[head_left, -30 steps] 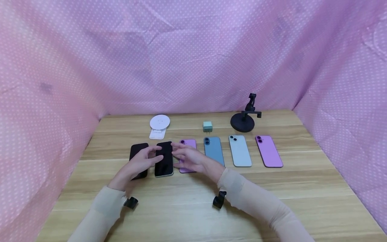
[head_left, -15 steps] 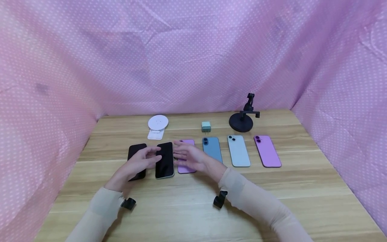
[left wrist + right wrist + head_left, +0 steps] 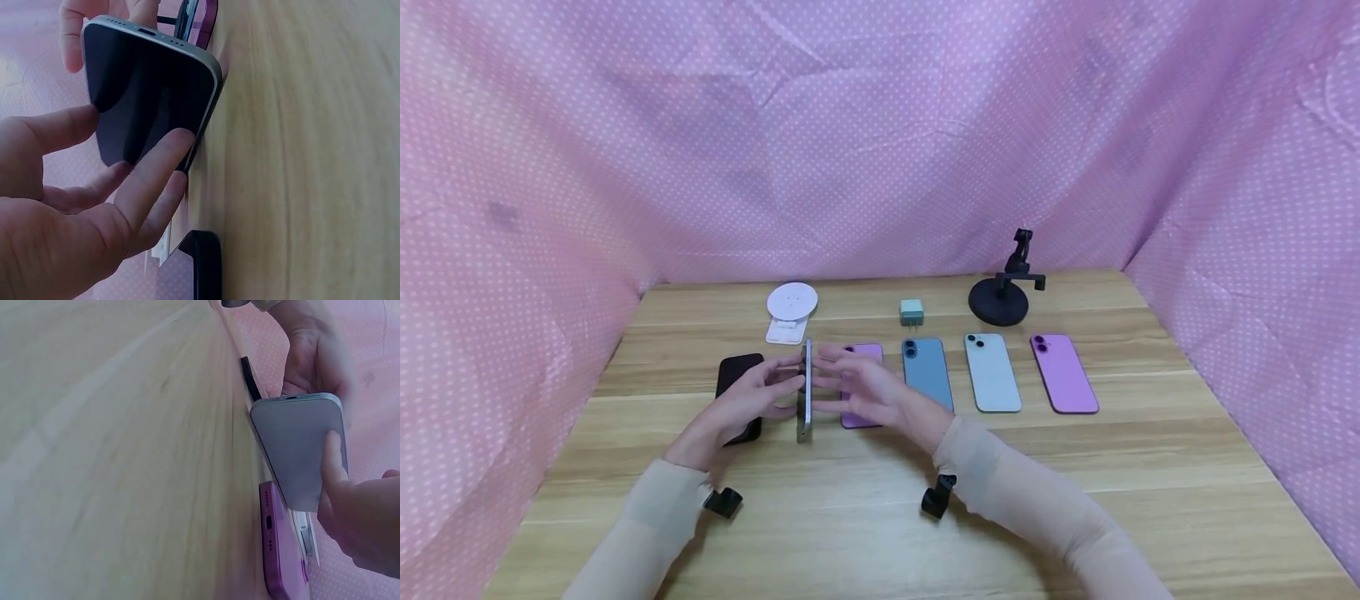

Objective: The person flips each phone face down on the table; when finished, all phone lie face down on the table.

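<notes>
A phone (image 3: 807,396) stands on its long edge between my two hands, so only its thin side shows in the head view. Fingers of my left hand (image 3: 747,402) lie fairly straight against its black screen (image 3: 150,81), with the thumb by one edge. On the other side, my right hand (image 3: 880,392) has its fingers extended, a fingertip touching the pale back (image 3: 290,444). Partly under the left hand lies another phone with a dark face (image 3: 737,367). A purple phone (image 3: 867,353) is partly covered by the right hand.
To the right lie a blue phone (image 3: 928,375), a pale phone (image 3: 992,373) and another purple phone (image 3: 1064,374). Behind them stand a white round charging stand (image 3: 792,302), a mint plug adapter (image 3: 912,313) and a black phone holder (image 3: 998,302). Pink dotted cloth (image 3: 880,142) surrounds the table.
The phone between my hands lay flat with its screen up; now it is tipped onto its long edge, screen toward the left hand. The right hand has shifted slightly left.
</notes>
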Available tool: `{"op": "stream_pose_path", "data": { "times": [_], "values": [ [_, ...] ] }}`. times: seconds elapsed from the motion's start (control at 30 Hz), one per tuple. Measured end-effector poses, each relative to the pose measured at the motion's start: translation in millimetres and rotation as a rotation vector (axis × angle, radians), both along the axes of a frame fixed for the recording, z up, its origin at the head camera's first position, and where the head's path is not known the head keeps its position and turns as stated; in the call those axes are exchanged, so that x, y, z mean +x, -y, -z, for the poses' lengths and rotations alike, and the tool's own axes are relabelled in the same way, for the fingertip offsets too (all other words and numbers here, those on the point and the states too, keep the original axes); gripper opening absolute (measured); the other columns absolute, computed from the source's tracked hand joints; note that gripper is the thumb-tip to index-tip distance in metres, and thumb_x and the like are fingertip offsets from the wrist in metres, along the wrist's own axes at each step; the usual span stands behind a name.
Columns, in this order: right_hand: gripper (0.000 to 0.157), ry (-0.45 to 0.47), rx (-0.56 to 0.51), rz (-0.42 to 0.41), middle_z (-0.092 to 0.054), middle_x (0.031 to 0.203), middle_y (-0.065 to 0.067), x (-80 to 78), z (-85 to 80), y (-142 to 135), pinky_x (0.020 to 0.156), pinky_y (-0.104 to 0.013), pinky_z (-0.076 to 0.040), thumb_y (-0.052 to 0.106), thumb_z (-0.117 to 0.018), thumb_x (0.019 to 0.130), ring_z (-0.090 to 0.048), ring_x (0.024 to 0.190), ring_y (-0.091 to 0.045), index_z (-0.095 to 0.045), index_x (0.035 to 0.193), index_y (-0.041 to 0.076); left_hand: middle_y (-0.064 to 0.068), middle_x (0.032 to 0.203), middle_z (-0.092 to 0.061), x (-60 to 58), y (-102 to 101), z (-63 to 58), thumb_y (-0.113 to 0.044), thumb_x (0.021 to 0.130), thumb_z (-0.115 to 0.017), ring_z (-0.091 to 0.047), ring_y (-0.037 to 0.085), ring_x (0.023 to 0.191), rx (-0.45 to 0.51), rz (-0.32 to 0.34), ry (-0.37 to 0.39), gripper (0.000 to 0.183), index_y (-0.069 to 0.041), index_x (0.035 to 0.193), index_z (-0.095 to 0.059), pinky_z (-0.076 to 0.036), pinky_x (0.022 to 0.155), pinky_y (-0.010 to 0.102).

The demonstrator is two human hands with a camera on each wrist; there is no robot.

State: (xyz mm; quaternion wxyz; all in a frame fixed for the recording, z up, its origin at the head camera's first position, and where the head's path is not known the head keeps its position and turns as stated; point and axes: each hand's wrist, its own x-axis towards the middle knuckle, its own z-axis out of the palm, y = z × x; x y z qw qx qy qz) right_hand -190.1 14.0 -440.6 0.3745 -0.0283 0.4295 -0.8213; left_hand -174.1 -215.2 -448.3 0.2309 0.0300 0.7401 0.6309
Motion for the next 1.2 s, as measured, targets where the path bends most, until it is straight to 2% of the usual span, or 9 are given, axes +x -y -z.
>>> {"op": "stream_pose_path", "data": {
  "times": [0.07,0.17,0.3,0.4,0.6,0.83,0.97,1.2],
  "values": [
    [0.058,-0.016,0.016,-0.015,-0.033,0.161,-0.015,0.5,1.4,3,0.114,-0.061,-0.034,0.009,-0.048,0.102,-0.034,0.144,-0.039,-0.032,0.158,0.006,0.025,0.152,-0.038,0.0,0,0.1,-0.027,0.104,-0.062,-0.045,0.040,0.136,0.027,-0.006,0.011,0.063,-0.007,0.157,-0.033,-0.055,0.096,0.048],
    [0.055,-0.031,0.054,-0.046,-0.040,0.156,-0.017,1.5,4.3,6,0.114,-0.059,-0.035,0.008,-0.050,0.102,-0.038,0.141,-0.039,-0.038,0.155,0.004,0.026,0.153,-0.038,1.4,1,0.1,-0.032,0.103,-0.063,-0.048,0.041,0.134,0.041,-0.011,0.019,0.069,-0.008,0.158,-0.029,-0.055,0.097,0.047],
    [0.050,-0.056,0.112,-0.108,-0.049,0.148,-0.014,4.1,6.4,9,0.109,-0.058,-0.041,0.007,-0.052,0.101,-0.044,0.136,-0.036,-0.046,0.151,0.005,0.028,0.152,-0.039,4.0,4,-0.6,-0.037,0.101,-0.064,-0.050,0.043,0.131,0.041,-0.011,-0.005,0.074,-0.009,0.159,-0.028,-0.055,0.095,0.047],
    [0.049,-0.071,0.158,-0.138,-0.051,0.146,-0.012,5.7,6.5,11,0.107,-0.059,-0.044,0.008,-0.053,0.101,-0.046,0.134,-0.035,-0.049,0.149,0.005,0.027,0.153,-0.040,4.9,6,-1.5,-0.036,0.102,-0.063,-0.049,0.043,0.133,0.037,-0.009,-0.026,0.070,-0.010,0.158,-0.030,-0.056,0.095,0.048],
    [0.050,-0.053,0.225,-0.145,-0.048,0.147,-0.015,7.8,6.9,14,0.109,-0.058,-0.042,0.007,-0.055,0.100,-0.045,0.136,-0.034,-0.048,0.149,0.004,0.025,0.155,-0.037,7.4,11,-2.7,-0.026,0.107,-0.056,-0.047,0.043,0.133,0.033,-0.020,-0.041,0.061,-0.009,0.159,-0.029,-0.056,0.093,0.050],
    [0.050,-0.054,0.221,-0.116,-0.035,0.160,-0.014,6.9,6.4,13,0.116,-0.057,-0.032,0.007,-0.055,0.102,-0.030,0.148,-0.033,-0.046,0.150,0.002,0.022,0.157,-0.035,7.9,14,-2.5,-0.019,0.109,-0.049,-0.041,0.038,0.137,0.032,-0.048,-0.026,0.058,-0.007,0.160,-0.026,-0.056,0.093,0.047],
    [0.049,-0.056,0.221,-0.109,-0.033,0.162,-0.012,6.0,4.9,9,0.118,-0.055,-0.030,0.008,-0.055,0.102,-0.029,0.149,-0.032,-0.047,0.150,0.005,0.024,0.153,-0.040,6.9,16,-1.1,-0.015,0.108,-0.051,-0.050,0.032,0.127,0.001,-0.074,-0.030,0.057,-0.004,0.159,-0.028,-0.059,0.087,0.041],
    [0.052,-0.048,0.202,-0.087,-0.031,0.162,-0.015,5.5,4.8,5,0.118,-0.053,-0.031,0.006,-0.054,0.102,-0.031,0.148,-0.033,-0.042,0.153,0.003,0.025,0.134,-0.052,0.9,20,-3.1,-0.011,0.104,-0.059,-0.063,0.022,0.102,-0.069,-0.079,-0.046,0.056,-0.002,0.155,-0.037,-0.062,0.077,0.041]
  ]
}}
